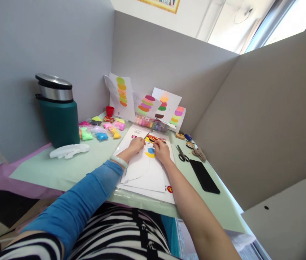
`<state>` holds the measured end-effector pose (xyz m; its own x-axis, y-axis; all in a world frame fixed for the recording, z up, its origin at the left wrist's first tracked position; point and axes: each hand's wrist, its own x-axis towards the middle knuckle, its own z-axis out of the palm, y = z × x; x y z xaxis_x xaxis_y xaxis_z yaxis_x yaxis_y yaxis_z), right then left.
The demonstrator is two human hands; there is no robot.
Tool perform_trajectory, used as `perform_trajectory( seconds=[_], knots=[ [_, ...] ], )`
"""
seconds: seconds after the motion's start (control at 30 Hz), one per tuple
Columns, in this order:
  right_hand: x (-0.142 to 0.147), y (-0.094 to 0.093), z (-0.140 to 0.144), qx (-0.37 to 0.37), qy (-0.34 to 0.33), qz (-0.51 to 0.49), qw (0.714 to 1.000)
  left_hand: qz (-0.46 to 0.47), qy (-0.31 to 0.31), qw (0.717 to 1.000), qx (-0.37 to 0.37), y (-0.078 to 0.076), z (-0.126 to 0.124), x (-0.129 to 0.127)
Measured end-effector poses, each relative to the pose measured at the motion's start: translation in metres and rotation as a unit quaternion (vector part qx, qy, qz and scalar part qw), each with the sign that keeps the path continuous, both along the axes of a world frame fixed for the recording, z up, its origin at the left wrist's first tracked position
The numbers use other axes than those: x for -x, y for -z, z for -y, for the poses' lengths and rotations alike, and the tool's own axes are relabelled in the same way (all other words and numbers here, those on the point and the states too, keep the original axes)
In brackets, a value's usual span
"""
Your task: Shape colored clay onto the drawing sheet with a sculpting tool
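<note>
A white sheet (144, 171) with a drawn outline lies on the pale green desk (69, 168) in front of me. Patches of blue clay (151, 150) and yellow clay (150, 155) are pressed onto it near the top. My left hand (136, 144) rests on the sheet just left of the patches, fingers curled; a thin tool seems to stick out from it, too small to be sure. My right hand (161, 150) presses down on the sheet right beside the blue clay, fingers bent.
Several small bags of coloured clay (101, 128) lie at the back left, by a red cup (110, 111) and a green flask (58, 112). Finished clay sheets (122, 92) lean on the partition. Scissors (182, 153) and a black phone (204, 176) lie right.
</note>
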<state>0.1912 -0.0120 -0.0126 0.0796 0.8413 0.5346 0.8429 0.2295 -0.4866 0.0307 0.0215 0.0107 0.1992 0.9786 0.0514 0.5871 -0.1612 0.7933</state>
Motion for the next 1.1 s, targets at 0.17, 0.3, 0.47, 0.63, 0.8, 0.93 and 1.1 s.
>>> perform_trajectory(
  seconds=[0.17,0.3,0.47,0.63,0.8,0.93,1.1],
  knots=[
    [-0.0005,0.0014,-0.0011,-0.004,-0.009,0.008,1.0,0.0,0.004,1.0,-0.007,0.0012,-0.001,0.0004],
    [-0.0003,0.001,-0.0009,-0.013,-0.009,0.009,1.0,0.002,0.003,1.0,-0.002,0.0005,0.0001,0.0003],
    [0.0004,0.0001,-0.0003,-0.007,-0.01,0.024,1.0,0.011,0.0,1.0,-0.004,0.0013,0.0003,0.0001],
    [0.0009,-0.0006,0.0006,-0.013,-0.006,0.027,1.0,0.007,-0.001,1.0,-0.003,0.0015,-0.0006,-0.0001],
    [0.0011,-0.0009,0.001,-0.01,-0.008,0.038,0.999,-0.004,-0.002,1.0,-0.016,0.0011,-0.0004,-0.0003],
    [-0.0001,0.0,0.0003,-0.014,-0.025,0.051,0.998,-0.008,0.001,1.0,-0.012,-0.0007,0.0017,0.0001],
    [-0.0016,-0.0002,0.0008,-0.015,-0.043,0.064,0.997,-0.003,0.001,1.0,-0.001,-0.0046,0.0056,0.0005]
  ],
)
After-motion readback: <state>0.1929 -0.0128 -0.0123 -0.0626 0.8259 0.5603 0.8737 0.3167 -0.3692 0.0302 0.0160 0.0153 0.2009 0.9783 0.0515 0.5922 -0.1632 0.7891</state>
